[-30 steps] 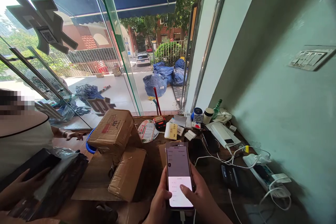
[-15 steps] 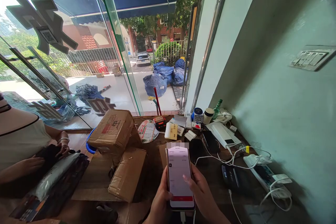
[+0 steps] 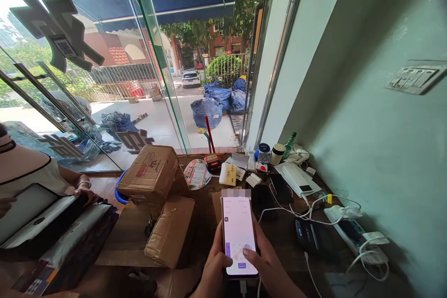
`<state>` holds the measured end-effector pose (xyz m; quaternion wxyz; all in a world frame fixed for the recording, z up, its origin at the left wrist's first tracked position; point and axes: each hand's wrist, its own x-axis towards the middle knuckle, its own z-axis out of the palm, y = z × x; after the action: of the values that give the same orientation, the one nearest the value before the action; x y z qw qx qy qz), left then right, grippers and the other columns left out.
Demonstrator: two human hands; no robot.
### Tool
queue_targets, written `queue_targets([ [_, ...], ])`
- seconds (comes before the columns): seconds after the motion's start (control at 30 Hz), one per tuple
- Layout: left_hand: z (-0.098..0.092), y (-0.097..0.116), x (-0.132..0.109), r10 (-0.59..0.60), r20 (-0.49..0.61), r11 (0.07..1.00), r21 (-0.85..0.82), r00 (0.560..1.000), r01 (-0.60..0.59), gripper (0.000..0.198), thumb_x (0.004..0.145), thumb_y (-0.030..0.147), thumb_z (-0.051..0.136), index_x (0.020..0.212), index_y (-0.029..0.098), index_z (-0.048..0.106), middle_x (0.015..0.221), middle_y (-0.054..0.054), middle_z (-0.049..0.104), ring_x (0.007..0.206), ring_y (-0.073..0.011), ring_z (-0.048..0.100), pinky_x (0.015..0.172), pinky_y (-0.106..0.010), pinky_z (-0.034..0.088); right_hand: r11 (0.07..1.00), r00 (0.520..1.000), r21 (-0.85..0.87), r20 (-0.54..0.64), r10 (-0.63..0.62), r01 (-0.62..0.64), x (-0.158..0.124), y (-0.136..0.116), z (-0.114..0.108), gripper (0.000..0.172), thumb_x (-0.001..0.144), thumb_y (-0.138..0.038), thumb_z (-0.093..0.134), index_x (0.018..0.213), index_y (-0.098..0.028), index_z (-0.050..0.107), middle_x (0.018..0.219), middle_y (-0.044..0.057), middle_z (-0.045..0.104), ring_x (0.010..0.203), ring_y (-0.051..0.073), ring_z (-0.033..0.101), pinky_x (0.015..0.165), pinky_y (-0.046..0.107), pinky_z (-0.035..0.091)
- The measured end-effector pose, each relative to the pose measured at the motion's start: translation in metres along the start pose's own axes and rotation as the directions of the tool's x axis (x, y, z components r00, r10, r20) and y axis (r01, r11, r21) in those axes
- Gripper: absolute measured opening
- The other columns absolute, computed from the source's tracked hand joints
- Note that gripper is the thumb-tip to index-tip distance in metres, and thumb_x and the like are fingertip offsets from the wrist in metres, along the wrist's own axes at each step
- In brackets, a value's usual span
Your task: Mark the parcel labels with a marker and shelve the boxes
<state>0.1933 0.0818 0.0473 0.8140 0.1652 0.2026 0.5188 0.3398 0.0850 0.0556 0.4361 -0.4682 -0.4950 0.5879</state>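
A smartphone [image 3: 239, 233] with a bright, mostly white screen is held upright between both hands over the front of the dark wooden table [image 3: 202, 223]. My left hand [image 3: 215, 260] wraps around its left edge, with the thumb on the lower left of the glass. My right hand [image 3: 267, 258] grips the right edge, its thumb touching the lower screen near a purple round mark. A white cable [image 3: 243, 288] comes out from the phone's bottom end. The fingers behind the phone are hidden.
Cardboard boxes [image 3: 148, 172] stand to the left. Beyond them a person [image 3: 28, 163] holds a dark bag [image 3: 38, 223]. To the right lie a black device [image 3: 310, 235], a power strip [image 3: 352, 233], a white power bank [image 3: 296, 179] and tangled cables. A green bottle [image 3: 289, 144] stands at the wall.
The phone's screen has switched from a page with a red bar to one with purple elements. My right thumb has moved down. The person at left has opened the dark bag.
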Motion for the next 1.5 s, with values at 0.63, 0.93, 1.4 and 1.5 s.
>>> queue_targets([
  [0.63,-0.002,-0.004,0.001,0.08,-0.105,0.997,0.023,0.991,-0.078,0.049,0.066,0.022,0.063,0.114,0.03,0.062,0.12,-0.003,0.066,0.119,-0.0292,0.053,0.103,-0.042,0.037,0.998,0.994,-0.028,0.092,-0.055,0.058,0.0,-0.008,0.003,0.069,0.075,-0.056,0.057,0.133,-0.023,0.042,0.127,0.013,0.058,0.135,0.035,0.031,0.099,0.05,0.043],
  [0.93,0.007,-0.001,0.001,0.069,-0.162,0.997,0.041,0.984,-0.063,0.045,0.068,0.035,0.071,0.112,0.029,0.063,0.116,-0.004,0.067,0.109,-0.027,0.06,0.098,-0.038,0.042,0.996,0.995,0.069,0.087,0.049,-0.055,0.005,-0.01,0.004,0.062,0.082,-0.054,0.042,0.135,-0.023,0.043,0.108,0.012,0.069,0.084,0.03,0.067,0.065,0.04,0.056],
  [1.4,0.01,0.0,0.001,0.122,-0.2,0.987,0.123,0.972,-0.099,0.039,0.066,0.042,0.069,0.106,0.037,0.067,0.121,0.0,0.065,0.117,-0.0297,0.053,0.098,-0.041,0.041,0.991,0.988,-0.1,0.135,-0.069,0.083,-0.002,0.006,-0.004,0.092,0.067,-0.046,0.066,0.144,-0.021,0.023,0.138,0.016,0.048,0.126,0.037,0.043,0.101,0.054,0.038],
  [1.5,0.012,0.001,-0.001,0.135,-0.194,0.984,0.145,0.972,-0.108,0.04,0.067,0.043,0.069,0.106,0.036,0.067,0.119,0.0,0.067,0.117,-0.0302,0.054,0.099,-0.042,0.04,0.991,0.988,-0.11,0.143,-0.065,0.081,-0.002,0.006,-0.006,0.092,0.068,-0.051,0.063,0.145,-0.02,0.022,0.143,0.017,0.041,0.132,0.035,0.037,0.104,0.052,0.035],
])
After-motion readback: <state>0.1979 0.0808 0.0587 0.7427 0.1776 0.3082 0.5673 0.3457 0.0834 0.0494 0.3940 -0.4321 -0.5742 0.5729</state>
